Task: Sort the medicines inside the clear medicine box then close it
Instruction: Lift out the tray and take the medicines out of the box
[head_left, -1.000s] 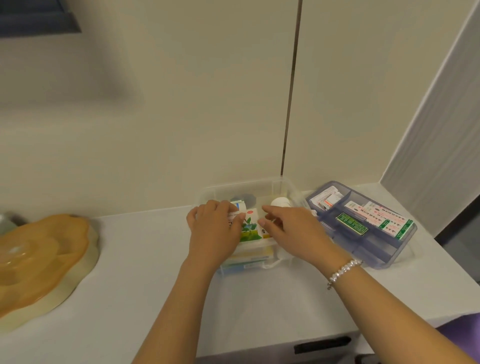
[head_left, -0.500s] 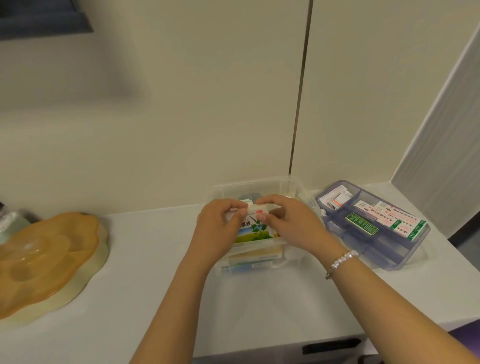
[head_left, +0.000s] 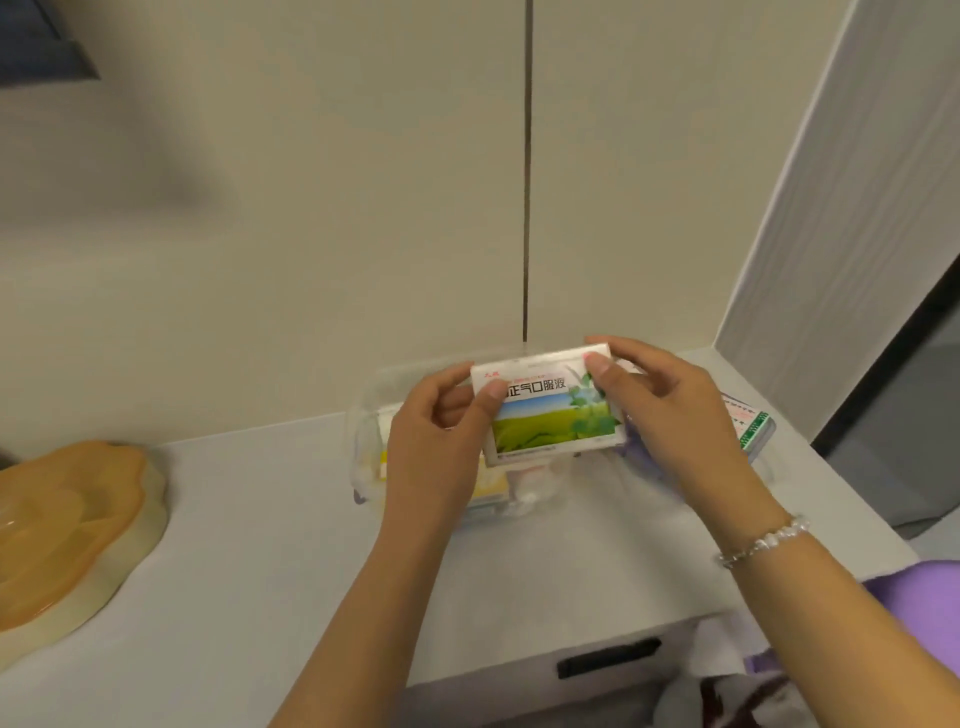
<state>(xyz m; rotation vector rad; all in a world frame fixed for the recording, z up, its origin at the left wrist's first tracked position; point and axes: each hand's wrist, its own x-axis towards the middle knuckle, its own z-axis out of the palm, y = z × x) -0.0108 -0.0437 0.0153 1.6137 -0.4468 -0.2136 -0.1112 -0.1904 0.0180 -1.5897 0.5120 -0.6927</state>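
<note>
White table (head_left: 260, 519), cream wall behind. Green-printed medicine carton (head_left: 545, 410) gripped at both ends by left hand (head_left: 441, 441) and right hand (head_left: 670, 415), above clear medicine box (head_left: 363, 447) near back edge.

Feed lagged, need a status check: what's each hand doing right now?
Left hand: closed, holding the left end of the medicine carton.
Right hand: closed, holding the carton's right end.

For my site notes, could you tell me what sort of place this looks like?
Probably a home: a white cabinet top against pale wall panels, an orange lidded snack tray, and a clear medicine box being sorted by hand.
</note>
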